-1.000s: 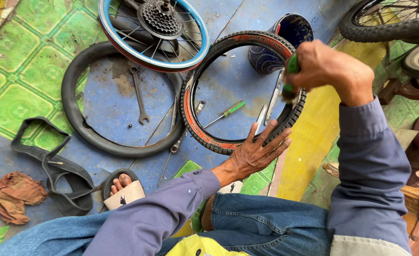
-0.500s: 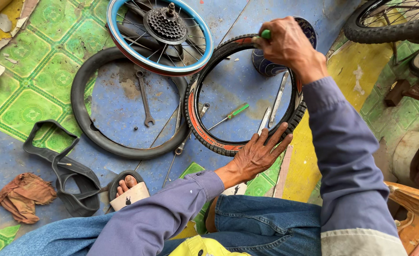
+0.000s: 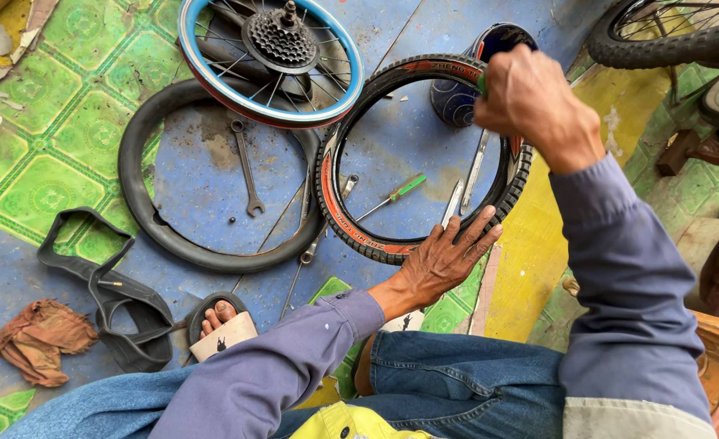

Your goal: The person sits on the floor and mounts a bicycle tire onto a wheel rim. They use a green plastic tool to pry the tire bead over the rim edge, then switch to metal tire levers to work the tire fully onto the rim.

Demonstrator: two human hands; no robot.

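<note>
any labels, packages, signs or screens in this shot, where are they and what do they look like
No packages, signs or screens.
Tyre: on the floor between both hands, black tread, orange-red sidewall with a band of light raised lettering.
Sandal: bottom left on the person's foot, pale strap with a small dark printed mark.
Left hand presses on the tyre's near edge; right hand grips a green-handled tool at its far edge.

A blue-rimmed wheel (image 3: 272, 61) with a toothed cog cluster lies at the top, overlapping a plain black tyre (image 3: 205, 175) on the green-and-blue patterned floor (image 3: 58, 138). Inside that tyre rests a spanner (image 3: 246, 167). A limp inner tube (image 3: 111, 297) and a brown rag (image 3: 41, 340) lie lower left.
</note>
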